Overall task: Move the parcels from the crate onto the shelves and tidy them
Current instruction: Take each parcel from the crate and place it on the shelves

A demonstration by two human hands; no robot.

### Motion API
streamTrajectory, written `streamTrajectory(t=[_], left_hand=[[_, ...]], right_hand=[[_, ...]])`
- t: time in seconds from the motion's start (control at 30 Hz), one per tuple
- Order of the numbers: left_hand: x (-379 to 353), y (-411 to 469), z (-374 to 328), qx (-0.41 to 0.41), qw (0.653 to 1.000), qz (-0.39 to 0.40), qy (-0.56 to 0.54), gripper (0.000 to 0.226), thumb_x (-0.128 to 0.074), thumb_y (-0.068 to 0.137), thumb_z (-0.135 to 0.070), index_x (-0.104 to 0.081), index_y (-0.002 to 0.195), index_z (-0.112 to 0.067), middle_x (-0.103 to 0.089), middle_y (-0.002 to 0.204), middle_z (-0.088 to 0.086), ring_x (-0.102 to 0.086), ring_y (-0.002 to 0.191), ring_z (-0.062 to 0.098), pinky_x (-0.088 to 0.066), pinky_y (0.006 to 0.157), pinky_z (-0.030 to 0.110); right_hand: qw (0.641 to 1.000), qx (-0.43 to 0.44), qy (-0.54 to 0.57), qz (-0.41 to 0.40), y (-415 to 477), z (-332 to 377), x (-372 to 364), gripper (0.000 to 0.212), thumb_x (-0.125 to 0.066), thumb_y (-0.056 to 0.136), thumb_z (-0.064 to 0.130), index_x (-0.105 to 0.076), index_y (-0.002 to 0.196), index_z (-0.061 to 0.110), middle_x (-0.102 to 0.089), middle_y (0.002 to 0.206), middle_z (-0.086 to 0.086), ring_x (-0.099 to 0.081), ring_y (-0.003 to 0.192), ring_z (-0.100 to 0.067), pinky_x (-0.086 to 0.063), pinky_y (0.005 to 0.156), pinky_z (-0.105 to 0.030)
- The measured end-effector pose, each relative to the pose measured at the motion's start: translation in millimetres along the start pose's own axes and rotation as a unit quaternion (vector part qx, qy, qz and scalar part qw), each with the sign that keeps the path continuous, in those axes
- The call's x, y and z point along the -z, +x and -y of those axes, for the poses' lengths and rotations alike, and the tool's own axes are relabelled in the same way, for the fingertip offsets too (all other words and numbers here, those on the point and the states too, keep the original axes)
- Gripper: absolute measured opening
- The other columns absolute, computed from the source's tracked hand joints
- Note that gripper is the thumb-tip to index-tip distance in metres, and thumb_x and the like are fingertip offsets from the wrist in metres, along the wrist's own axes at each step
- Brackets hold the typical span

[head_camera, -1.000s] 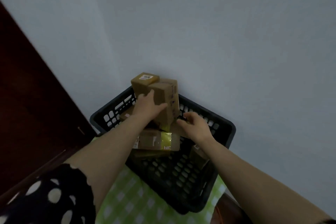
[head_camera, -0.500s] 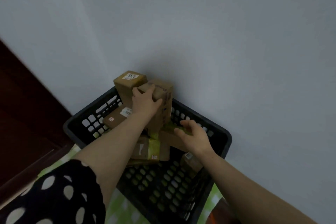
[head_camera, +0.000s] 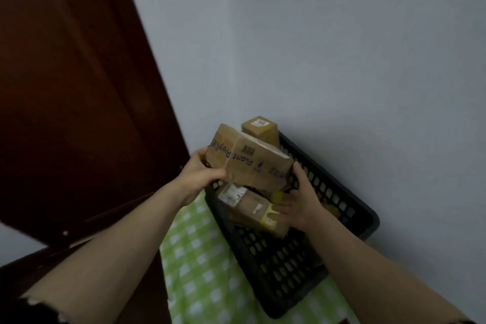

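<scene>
My left hand [head_camera: 202, 176] grips the left end of the printed parcel [head_camera: 249, 163], held above the black crate [head_camera: 369, 216] at frame centre; my right hand [head_camera: 299, 202] lies open, thumb against its right end.

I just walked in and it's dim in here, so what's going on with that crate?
A person holds a printed box just above the black crate. The left hand grips one end and the right hand presses against the other. More parcels lie in the crate, which sits on a green checked cloth.
</scene>
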State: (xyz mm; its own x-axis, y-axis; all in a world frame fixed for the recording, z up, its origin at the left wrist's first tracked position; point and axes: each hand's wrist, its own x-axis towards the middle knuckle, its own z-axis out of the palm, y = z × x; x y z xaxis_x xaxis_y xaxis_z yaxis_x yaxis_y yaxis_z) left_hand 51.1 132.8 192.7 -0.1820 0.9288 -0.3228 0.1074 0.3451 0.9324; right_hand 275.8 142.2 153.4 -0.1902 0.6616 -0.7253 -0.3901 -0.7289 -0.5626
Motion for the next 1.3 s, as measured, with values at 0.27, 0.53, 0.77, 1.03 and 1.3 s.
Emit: streamTrajectory(t=[0.27,0.53,0.77,1.03,1.3], left_hand=[[111.2,-119.8,12.8,0.009,0.998,0.024,-0.049,0.110,-0.078,0.051,0.010,-0.029,0.144,-0.024,-0.048,0.132,0.009,-0.054,0.119,0.027,-0.052,0.091,0.037],[211.8,-224.5,20.8,0.082,0.992,-0.059,-0.071,0.064,-0.055,0.069,-0.062,-0.058,0.118,-0.021,-0.060,0.121,0.006,-0.053,0.113,0.025,-0.032,0.105,0.044],[266.6,-274.9,35.5,0.098,0.991,-0.053,0.074,0.099,-0.083,0.028,-0.065,-0.062,0.116,-0.024,-0.066,0.116,-0.001,-0.055,0.114,0.019,-0.029,0.111,0.046],[275.0,-302.5,38.2,0.055,0.997,-0.007,0.052,0.048,-0.074,0.076,-0.014,-0.056,0.120,-0.019,-0.071,0.110,-0.002,-0.066,0.105,0.013,-0.049,0.092,0.031],[270.4,-303.5,56.4,-0.016,0.991,-0.109,-0.072,0.071,-0.075,0.073,-0.003,-0.046,0.136,-0.018,-0.070,0.111,0.001,-0.065,0.104,0.015,-0.053,0.084,0.030]], right_hand=[[0.989,-0.014,-0.035,0.146,-49.1,-45.7,-85.7,0.055,-0.068,0.075,0.053,-0.056,0.111,0.014,-0.058,0.114,-0.015,-0.056,0.106,-0.032,-0.041,0.104,-0.049],[0.960,0.089,-0.129,0.233,-92.7,-111.2,-175.5,0.020,-0.060,0.086,0.030,-0.061,0.102,0.017,-0.063,0.104,-0.008,-0.060,0.094,-0.021,-0.047,0.094,-0.042],[0.909,0.161,-0.208,0.324,-129.4,-139.9,-234.3,0.077,-0.073,0.051,0.027,-0.055,0.125,0.015,-0.063,0.109,-0.008,-0.058,0.108,-0.024,-0.050,0.091,-0.047],[0.875,0.190,-0.236,0.378,-155.4,-162.3,-271.1,0.087,-0.070,0.055,0.021,-0.042,0.138,0.020,-0.060,0.120,-0.009,-0.051,0.120,-0.025,-0.044,0.098,-0.045],[0.813,0.172,-0.370,0.416,-154.9,-201.6,-271.9,0.115,-0.090,0.043,0.028,-0.035,0.143,0.020,-0.057,0.131,-0.009,-0.055,0.121,-0.025,-0.039,0.106,-0.054]])
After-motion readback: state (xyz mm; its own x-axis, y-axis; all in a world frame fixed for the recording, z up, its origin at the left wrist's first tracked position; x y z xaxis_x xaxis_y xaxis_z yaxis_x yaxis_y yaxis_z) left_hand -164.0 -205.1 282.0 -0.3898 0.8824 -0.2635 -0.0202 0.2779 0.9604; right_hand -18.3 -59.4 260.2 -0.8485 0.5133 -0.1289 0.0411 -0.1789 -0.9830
